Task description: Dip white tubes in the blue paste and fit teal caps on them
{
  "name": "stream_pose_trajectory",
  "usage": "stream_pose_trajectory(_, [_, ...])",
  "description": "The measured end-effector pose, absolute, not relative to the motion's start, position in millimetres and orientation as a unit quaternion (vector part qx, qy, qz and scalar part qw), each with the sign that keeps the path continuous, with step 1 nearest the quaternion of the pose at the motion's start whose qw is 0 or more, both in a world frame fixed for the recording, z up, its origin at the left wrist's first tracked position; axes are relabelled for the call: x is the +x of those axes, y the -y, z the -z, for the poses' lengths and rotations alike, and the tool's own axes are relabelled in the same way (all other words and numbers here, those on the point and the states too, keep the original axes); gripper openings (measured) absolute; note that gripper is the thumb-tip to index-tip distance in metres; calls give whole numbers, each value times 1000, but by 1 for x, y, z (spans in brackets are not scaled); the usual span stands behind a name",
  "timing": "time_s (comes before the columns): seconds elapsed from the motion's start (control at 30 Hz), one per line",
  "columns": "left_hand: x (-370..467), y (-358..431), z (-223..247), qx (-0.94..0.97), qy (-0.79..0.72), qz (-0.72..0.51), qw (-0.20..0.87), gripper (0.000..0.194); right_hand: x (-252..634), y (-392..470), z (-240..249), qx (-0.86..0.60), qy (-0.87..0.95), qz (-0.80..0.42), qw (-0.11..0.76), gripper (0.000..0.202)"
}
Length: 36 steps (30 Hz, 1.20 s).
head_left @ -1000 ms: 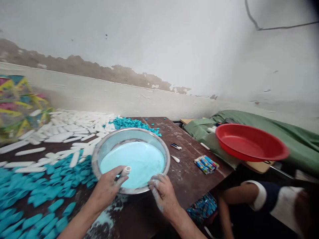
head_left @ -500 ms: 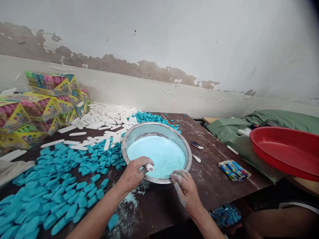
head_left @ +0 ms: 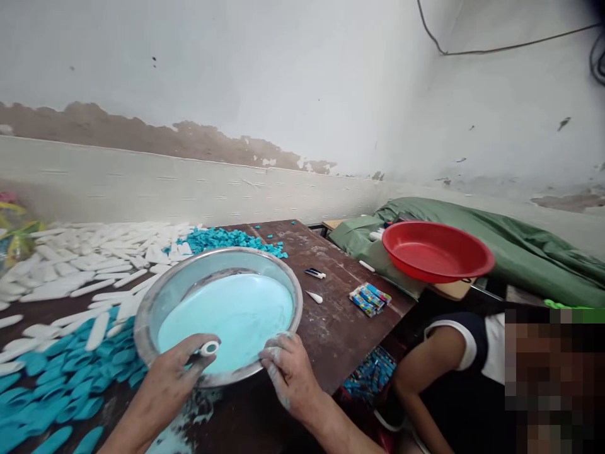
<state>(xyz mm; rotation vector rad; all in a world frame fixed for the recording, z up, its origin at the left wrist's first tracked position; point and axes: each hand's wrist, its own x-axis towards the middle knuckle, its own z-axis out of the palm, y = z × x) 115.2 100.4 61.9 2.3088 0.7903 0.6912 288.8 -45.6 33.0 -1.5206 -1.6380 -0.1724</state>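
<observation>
One metal basin [head_left: 246, 260] of pale-blue powder [head_left: 236, 309] stood on the table [head_left: 340, 347]. At its near rim, the left hand [head_left: 174, 372] had its grip closed on one white tube [head_left: 210, 348], hollow end towards the camera; the right hand [head_left: 292, 375] curled against the rim, and whether that grip held anything could not be told. One white pointed piece [head_left: 315, 297] and one red basin [head_left: 437, 249] showed farther right. Teal caps [head_left: 61, 384] lay in two heaps, too many to count. Since half a second earlier, the view had swung right, one other person's arm [head_left: 416, 378] showed more fully, and both hands kept their places.
</observation>
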Motion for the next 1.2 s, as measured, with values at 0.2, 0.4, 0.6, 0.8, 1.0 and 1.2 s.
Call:
stream_pose_trajectory(0.2, [114, -99, -64, 860, -336, -242, 300, 38, 290, 46, -33, -606, 660, 69, 438, 17])
stream_pose_trajectory(0.4, [114, -101, -61, 861, -341, -242, 288, 39, 291, 46, -31, -603, 658, 70, 445, 17])
stream_pose_trajectory(0.6, [114, -102, -57, 869, -333, -258, 259, 36, 291, 46, -32, -605, 661, 64, 440, 17])
stream_pose_trajectory(0.8, [113, -104, -56, 866, -341, -258, 260, 37, 291, 46, -31, -607, 656, 61, 445, 18])
stream_pose_trajectory(1.0, [112, -107, -52, 867, -345, -248, 260, 38, 291, 46, -30, -609, 655, 62, 443, 17])
stream_pose_trajectory(1.2, [107, -114, -33, 869, -344, -246, 257, 39, 290, 46, -31, -611, 653, 60, 444, 16])
